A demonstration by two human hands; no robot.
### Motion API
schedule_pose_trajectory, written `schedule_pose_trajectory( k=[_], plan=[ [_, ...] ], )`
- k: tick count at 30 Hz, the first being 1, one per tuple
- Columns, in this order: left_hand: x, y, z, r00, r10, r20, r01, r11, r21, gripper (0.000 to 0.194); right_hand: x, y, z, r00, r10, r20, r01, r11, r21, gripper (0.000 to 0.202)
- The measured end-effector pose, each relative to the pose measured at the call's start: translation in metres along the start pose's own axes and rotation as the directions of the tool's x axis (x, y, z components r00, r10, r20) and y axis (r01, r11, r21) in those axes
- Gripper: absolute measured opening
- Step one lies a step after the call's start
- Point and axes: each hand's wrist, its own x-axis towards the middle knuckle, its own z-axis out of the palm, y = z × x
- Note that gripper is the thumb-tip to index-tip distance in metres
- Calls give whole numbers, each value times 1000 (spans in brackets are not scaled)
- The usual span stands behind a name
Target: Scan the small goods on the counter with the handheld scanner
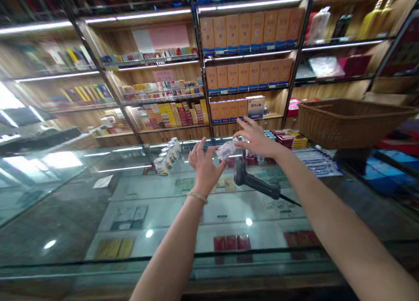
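Both my arms reach out over a glass counter (137, 213). A small clear glass bottle (226, 150) lies tilted between my hands. My left hand (204, 164) holds its lower end with fingers curled, and my right hand (257, 137) grips its upper end near the cap. A row of several similar small bottles (166, 157) stands on the counter just left of my left hand. A black handheld barcode scanner (253, 181) lies on the glass below my right hand.
A brown wicker basket (347, 119) stands on the counter at the right. Stacked red and gold packs (291, 139) sit behind my right hand. Wall shelves behind hold orange boxes (248, 30) and many colourful packs (170, 113). Flat packs show under the glass.
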Motion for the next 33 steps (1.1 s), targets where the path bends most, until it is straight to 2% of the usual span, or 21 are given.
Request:
schedule_pose_trajectory(
  k=[5, 12, 15, 17, 21, 24, 26, 28, 33],
  plan=[
    [-1, -3, 2, 1000, -3, -5, 3, 1000, 14, 43, 0, 4, 4, 1000, 3, -19, -4, 999, -36, 43],
    [-1, -1, 1, 1000, -28, 0, 28, 999, 24, 44, -11, -12, 6, 996, 79, -33, -83, 987, -135, 37],
    [-1, 1, -1, 1000, -27, 8, 27, 999, 26, 43, -22, -14, 11, 989, 143, -39, -148, 974, -169, 46],
    [-1, 2, -1, 1000, -24, 8, 24, 999, 24, 42, -32, -14, 15, 982, 185, -31, -188, 968, -167, 60],
    [-1, -1, 1, 999, -34, -14, 34, 999, 6, 39, -61, -20, 26, 939, 327, 105, -311, 939, -144, 100],
    [-1, -4, 2, 999, -46, -10, 46, 999, 7, 38, -79, -28, 35, 854, 403, 329, -386, 915, -119, 122],
    [-2, -5, 4, 999, -53, 3, 53, 998, 16, 39, -87, -32, 42, 817, 429, 385, -420, 901, -113, 124],
    [-3, -6, 5, 998, -63, 18, 62, 998, 22, 40, -92, -35, 49, 799, 449, 399, -443, 889, -113, 122],
    [-5, -11, 10, 996, -85, 42, 83, 996, 33, 41, -99, -40, 59, 813, 458, 359, -442, 887, -132, 101]
  ],
)
